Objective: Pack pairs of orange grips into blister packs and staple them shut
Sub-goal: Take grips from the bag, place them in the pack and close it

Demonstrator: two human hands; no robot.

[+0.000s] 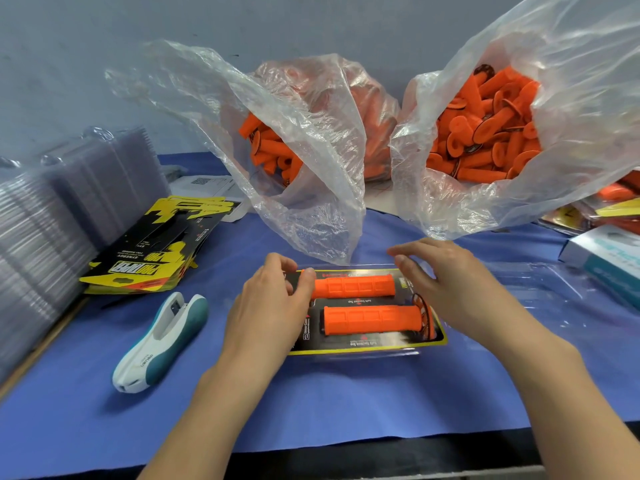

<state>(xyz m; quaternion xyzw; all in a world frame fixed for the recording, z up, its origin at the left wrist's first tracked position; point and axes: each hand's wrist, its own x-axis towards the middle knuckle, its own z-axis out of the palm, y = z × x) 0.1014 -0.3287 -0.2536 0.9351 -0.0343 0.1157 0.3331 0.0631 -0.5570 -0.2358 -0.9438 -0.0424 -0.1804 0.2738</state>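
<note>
The blister pack (367, 344) is lying mid-table, toward the near edge, carrying two orange grips (372, 319) side by side. The left grip (270, 306) is pinching the farther one's left end. The right grip (446, 284) is lying released, fingers extended, over the pack's far-right corner. A stapler (162, 341) is lying toward the left edge.

- Premises: a small packing station in a workshop or light-assembly room, not a domestic setting.
- Work surface (311, 393) is covered with blue cloth and set against a bare grey-blue wall (104, 46).
- Bulk stock: a clear plastic bag (311, 140) at centre and a second bag (571, 109) at right stand open, both filled with loose orange grips (485, 157).
- Packaging supplies at left: tall stacks of clear blister shells (52, 220) and a pile of identical yellow-and-black backing cards (156, 258).
- A handheld stapler (162, 341) lies near the cards.
</note>
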